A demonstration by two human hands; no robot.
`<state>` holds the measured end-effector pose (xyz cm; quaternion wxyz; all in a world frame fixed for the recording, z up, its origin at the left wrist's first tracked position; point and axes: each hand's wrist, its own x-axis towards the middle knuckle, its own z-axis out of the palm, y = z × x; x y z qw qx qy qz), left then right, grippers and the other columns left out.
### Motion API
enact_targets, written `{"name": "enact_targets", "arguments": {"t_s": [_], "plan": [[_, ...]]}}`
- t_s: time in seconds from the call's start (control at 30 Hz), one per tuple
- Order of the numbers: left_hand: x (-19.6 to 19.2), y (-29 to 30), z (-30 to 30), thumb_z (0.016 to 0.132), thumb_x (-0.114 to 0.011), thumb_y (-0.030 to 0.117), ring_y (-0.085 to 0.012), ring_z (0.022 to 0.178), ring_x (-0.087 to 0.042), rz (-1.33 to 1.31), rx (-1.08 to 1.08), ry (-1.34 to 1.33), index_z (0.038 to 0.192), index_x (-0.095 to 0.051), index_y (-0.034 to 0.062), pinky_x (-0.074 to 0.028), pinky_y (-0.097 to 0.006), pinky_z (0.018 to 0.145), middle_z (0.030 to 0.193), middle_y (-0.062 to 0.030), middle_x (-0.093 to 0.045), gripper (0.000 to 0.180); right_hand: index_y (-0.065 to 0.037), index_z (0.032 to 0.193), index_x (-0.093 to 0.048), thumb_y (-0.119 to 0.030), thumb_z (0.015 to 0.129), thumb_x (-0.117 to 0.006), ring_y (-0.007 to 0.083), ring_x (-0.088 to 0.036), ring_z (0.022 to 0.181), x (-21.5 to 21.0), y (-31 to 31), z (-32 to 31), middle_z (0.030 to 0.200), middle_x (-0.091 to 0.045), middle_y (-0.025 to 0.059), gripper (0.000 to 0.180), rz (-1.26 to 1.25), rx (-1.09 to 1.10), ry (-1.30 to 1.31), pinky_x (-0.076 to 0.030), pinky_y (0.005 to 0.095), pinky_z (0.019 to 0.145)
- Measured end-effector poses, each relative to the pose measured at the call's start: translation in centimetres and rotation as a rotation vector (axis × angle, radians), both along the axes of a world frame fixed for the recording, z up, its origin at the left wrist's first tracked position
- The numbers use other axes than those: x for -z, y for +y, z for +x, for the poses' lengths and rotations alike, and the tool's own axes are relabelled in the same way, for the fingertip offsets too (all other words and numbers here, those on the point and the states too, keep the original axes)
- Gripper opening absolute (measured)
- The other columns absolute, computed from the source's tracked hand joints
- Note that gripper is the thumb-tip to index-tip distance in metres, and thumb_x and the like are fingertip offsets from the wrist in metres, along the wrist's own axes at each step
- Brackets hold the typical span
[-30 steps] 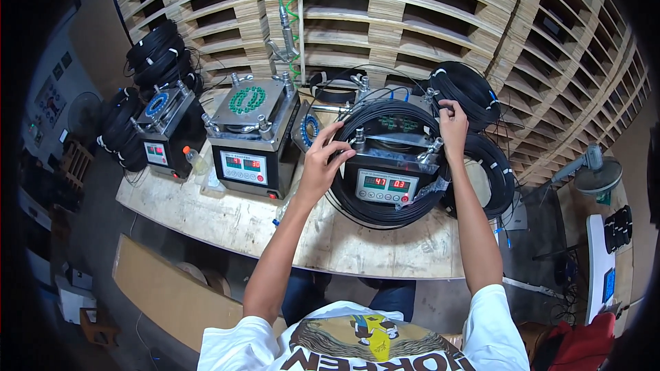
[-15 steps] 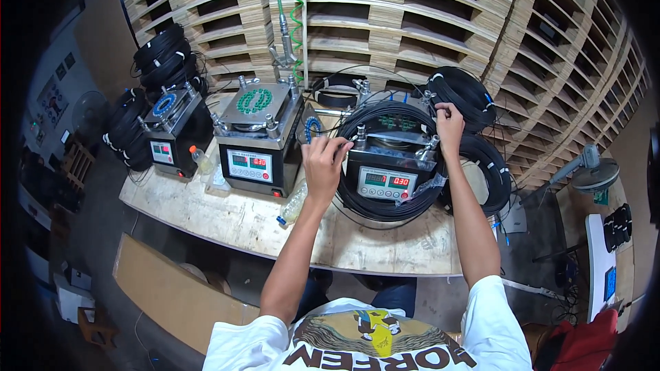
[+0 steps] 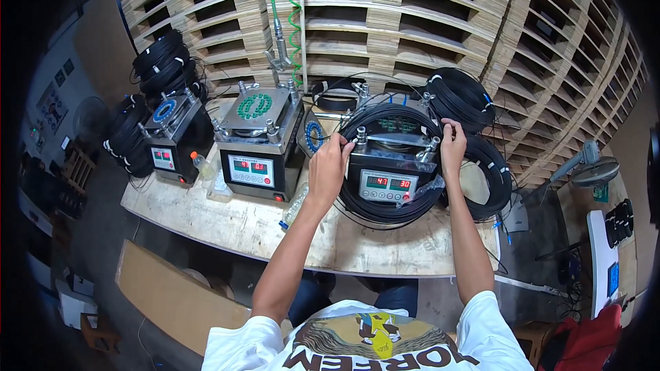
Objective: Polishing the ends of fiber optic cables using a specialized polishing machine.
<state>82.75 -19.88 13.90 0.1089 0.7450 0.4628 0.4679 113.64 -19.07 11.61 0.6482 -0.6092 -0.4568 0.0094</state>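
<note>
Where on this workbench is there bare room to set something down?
Bare wood runs along the workbench front edge, below the middle machine and left of the left hand. Around the right machine it is crowded with black cable coils.

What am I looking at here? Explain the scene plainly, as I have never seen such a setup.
The picture comes from a camera worn on a person's head, looking down at their own arms. They stand at a wooden workbench set against stacked wooden pallets. Three box-shaped machines with small red number displays stand on it. The left hand and right hand grip a coil of black cable looped around the nearest machine. The middle machine and the far left machine are untouched. More black coils lie about, and a green spiral hose hangs above.
</note>
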Motion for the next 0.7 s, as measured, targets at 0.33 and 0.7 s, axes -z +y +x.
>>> {"name": "enact_targets", "arguments": {"t_s": [0.33,0.7], "plan": [[-0.4,0.5,-1.3,0.091,-0.066,0.010,-0.0352,0.089,-0.061,-0.230,0.198,-0.062,0.099,-0.060,0.0032,-0.046,-0.044,0.072,0.092,-0.0130,-0.063,0.012,-0.005,0.112,-0.067,-0.015,0.098,-0.056,0.0186,-0.057,0.085,0.4,-2.1,-1.2,0.105,-0.058,0.0117,0.021,-0.019,-0.018,-0.054,-0.046,0.0316,0.080],[-0.2,1.0,-1.5,0.097,-0.062,0.016,-0.0327,0.089,-0.060,0.093,0.196,0.166,0.097,-0.057,0.0026,-0.047,-0.044,0.074,0.089,-0.0139,-0.061,0.014,-0.002,0.123,-0.060,-0.013,0.099,-0.054,0.0290,-0.056,0.109,0.5,-4.1,-1.9,0.116,-0.056,0.0160,0.027,0.032,-0.061,-0.131,-0.044,0.0374,0.098]]}}
